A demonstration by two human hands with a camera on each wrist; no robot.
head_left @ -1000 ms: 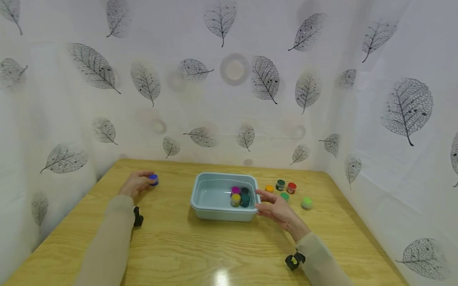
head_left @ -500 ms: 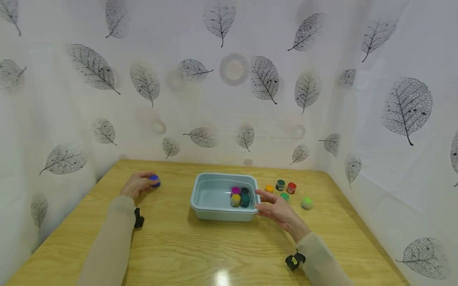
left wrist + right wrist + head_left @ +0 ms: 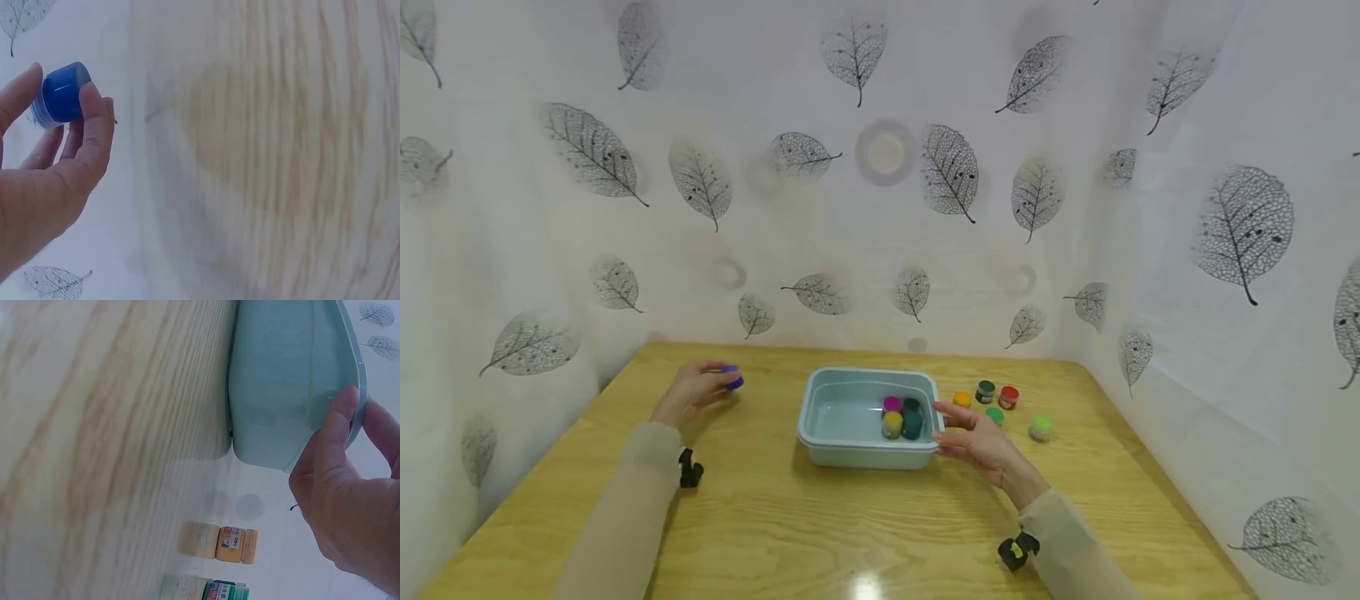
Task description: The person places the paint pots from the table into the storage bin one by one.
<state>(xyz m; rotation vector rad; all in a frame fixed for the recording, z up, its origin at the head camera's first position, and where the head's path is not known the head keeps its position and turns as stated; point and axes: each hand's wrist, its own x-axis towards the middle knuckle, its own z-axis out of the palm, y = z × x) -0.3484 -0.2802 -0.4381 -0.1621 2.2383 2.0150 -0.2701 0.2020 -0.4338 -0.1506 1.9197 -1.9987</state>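
Observation:
Between the thumb and fingertips of my left hand (image 3: 692, 390) is a small blue paint jar (image 3: 64, 94), tilted and seemingly raised off the wood. It shows in the head view left of a pale blue plastic basin (image 3: 850, 457). My right hand (image 3: 988, 447) pinches the basin's right end at the rim, as the right wrist view shows, with fingers on the outer wall. Inside the basin, grouped at its right end, stand several jars, among them a magenta-lidded jar (image 3: 891, 404), a yellow jar (image 3: 892, 425) and a dark teal jar (image 3: 912, 424).
Right of the basin, beyond my right hand, stand an orange jar (image 3: 962, 400), a dark green jar (image 3: 985, 392), a red jar (image 3: 1008, 397), a green jar (image 3: 995, 415) and a lime green jar (image 3: 1041, 428). A leaf-print curtain (image 3: 850, 208) surrounds the wooden table (image 3: 820, 533).
My left hand has shifted slightly right with the blue paint jar, which is now more tilted. The right hand keeps its place at the basin's rim. The head view has shifted a little.

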